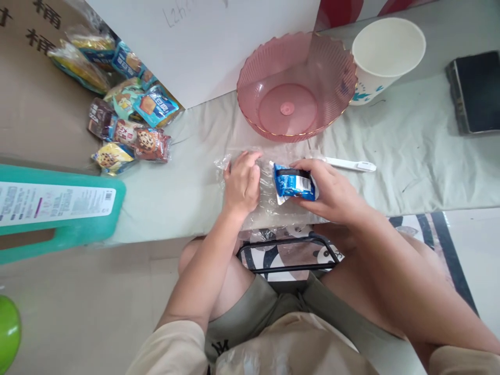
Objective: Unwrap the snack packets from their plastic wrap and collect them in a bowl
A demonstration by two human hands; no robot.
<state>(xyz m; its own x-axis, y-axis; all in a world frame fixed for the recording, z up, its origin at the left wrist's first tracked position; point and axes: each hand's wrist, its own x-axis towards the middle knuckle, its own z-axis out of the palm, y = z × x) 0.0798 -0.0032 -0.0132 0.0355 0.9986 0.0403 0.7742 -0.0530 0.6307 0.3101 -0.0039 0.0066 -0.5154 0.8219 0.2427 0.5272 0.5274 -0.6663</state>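
Head view: the one view supplied; all lines are read from it.
Right hand: closed around a blue packet, with the thumb laid on top and the fingers underneath.
Blue packet: held at the right hand's 9 o'clock, at its fingertips, above a clear plastic bag.
Left hand: laid palm down on the bag with fingers stretched out; nothing is gripped.
Packet and left hand: the packet is found at 3 o'clock, just beside it.
Pink bowl: set at the packet's 12 o'clock.
White stick: laid at the packet's 2 o'clock.
Snack pile: heaped at the left hand's 10 o'clock, well apart.
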